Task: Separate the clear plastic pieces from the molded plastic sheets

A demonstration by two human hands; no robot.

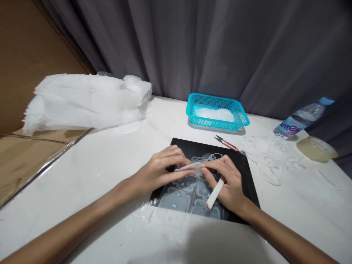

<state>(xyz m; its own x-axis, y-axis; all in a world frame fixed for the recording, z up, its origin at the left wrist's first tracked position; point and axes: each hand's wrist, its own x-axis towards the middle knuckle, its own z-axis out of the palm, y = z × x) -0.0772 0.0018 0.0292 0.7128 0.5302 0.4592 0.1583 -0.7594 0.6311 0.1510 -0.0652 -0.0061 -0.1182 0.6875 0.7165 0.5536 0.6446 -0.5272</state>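
Bare forearms come in low over the white table, one from each side, and lead up to two hands working close together. From where I stand, the left hand has its thumb and fingers pinching one end of a thin, translucent white piece. Across from it, the right hand pinches the other end between thumb and forefinger, so the piece is held between the two, just above a black mat. That same right hand also has a flat white stick tucked in it, slanting down toward the person, its lower tip marked red; I think the curled fingers grip it, though they hide the upper end. Under the hands, clear molded shapes lie on the mat. Pink-handled snips rest at its far edge, blades pointing left, beside a litter of clear scraps. Farther back sits a blue basket with white pieces inside. Off to the left is a thick stack of white sheets; on the right, a tilted-looking water bottle stands behind a roll of tape.
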